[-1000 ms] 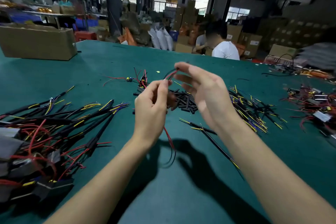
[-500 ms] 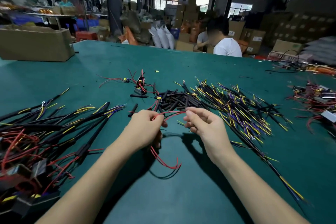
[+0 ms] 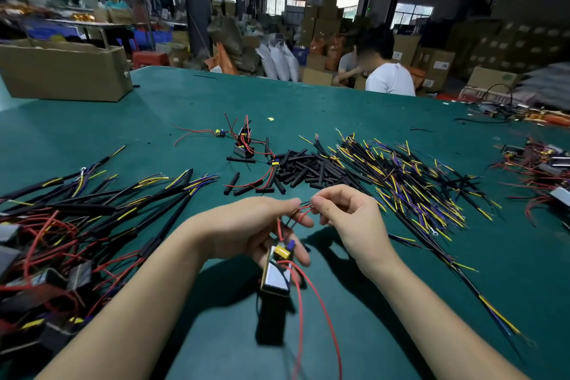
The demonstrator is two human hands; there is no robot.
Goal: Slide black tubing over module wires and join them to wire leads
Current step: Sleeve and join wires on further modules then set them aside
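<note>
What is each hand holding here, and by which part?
The left hand holds the module at its upper end, lower end hanging free. The right hand pinches the module's red wire near its tip.

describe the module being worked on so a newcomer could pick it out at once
On the green table, look between the two forearms near the front edge. The module hangs from the left hand; unlike the modules piled at the table's sides, it is off the surface.

Can't tell if tubing's on the red wires (image 3: 300,212) btwn fingertips, too small. Module (image 3: 276,274) blurry, long leads cut off at bottom edge.
</note>
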